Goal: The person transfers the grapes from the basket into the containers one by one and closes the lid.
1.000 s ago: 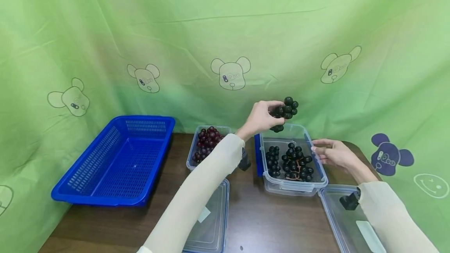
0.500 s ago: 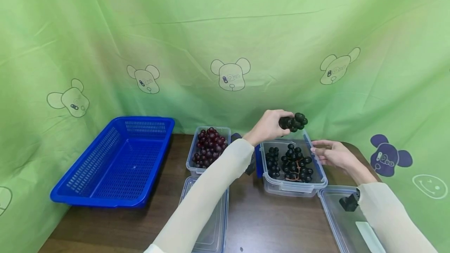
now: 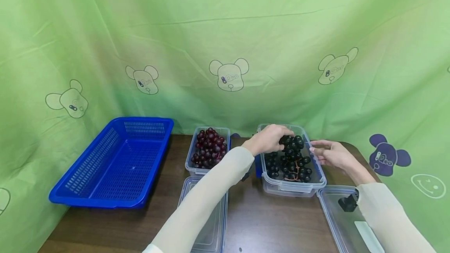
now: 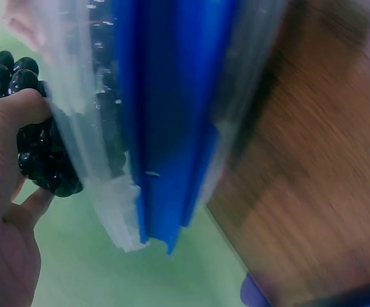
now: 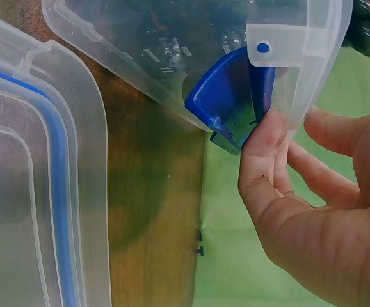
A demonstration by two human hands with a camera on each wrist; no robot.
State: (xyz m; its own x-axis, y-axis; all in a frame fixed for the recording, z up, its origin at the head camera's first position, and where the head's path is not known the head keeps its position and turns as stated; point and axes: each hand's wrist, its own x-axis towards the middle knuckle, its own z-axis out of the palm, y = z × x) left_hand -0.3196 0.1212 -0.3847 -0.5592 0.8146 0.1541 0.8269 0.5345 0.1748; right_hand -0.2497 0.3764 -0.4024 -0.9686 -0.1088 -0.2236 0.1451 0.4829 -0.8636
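Note:
A bunch of black grapes [image 3: 294, 142] is gripped between the thumb and fingers of my left hand [image 3: 270, 139], over the back of the right-hand clear plastic container [image 3: 293, 187]. In the left wrist view, the bunch [image 4: 41, 153] shows beside the container's wall with its blue side latch [image 4: 172, 128]. More black grapes [image 3: 297, 167] lie inside, some with brown stems showing. At the container's right side, my right hand [image 3: 332, 153] holds the wall near the rim; the right wrist view shows its fingertips by the blue latch [image 5: 226, 89].
A blue perforated basket [image 3: 116, 198] stands at the left. A smaller clear container [image 3: 191, 159] holds dark red grapes [image 3: 209, 147]. Clear lids lie in front, one left lid [image 3: 211, 221] partly under my left forearm and one right lid [image 3: 337, 214]. A green curtain [image 3: 175, 42] hangs behind the table [image 3: 263, 221].
My left hand has moved right and down with the black grapes, from above the container's back edge to within its opening. My right hand has stayed at the container's side.

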